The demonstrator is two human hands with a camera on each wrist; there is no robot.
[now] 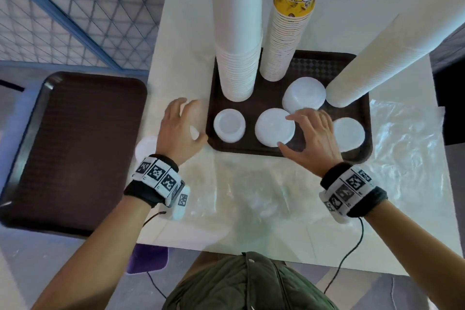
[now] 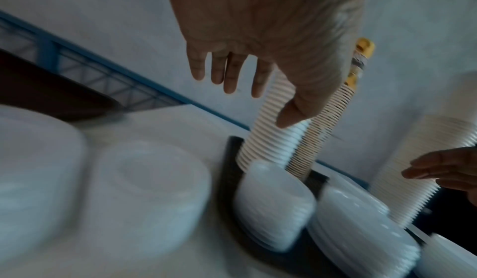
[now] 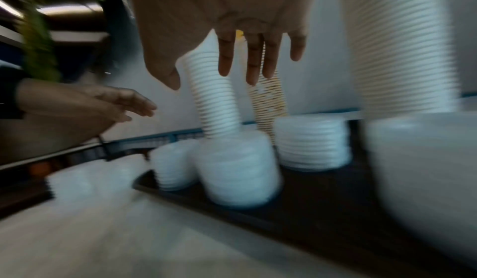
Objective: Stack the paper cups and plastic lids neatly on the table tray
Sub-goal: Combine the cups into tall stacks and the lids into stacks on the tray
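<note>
A dark brown tray (image 1: 251,152) on the white table holds three tall paper cup stacks: a white one (image 1: 237,45), a yellow printed one (image 1: 284,33) and a leaning white one (image 1: 390,45). Several lid stacks stand on the tray, among them a small one (image 1: 229,125) and a wider one (image 1: 274,131). My right hand (image 1: 294,131) hovers with spread fingers (image 3: 253,74) beside the wider stack and holds nothing. My left hand (image 1: 181,123) hangs with straight fingers (image 2: 229,78) over a lid stack (image 1: 195,132) on the table left of the tray.
Another lid stack (image 1: 146,147) stands on the table near my left wrist. A second, bare brown tray (image 1: 75,146) lies to the left. Crumpled clear plastic wrap (image 1: 402,158) covers the table's near right. A blue mesh fence (image 1: 75,20) runs behind.
</note>
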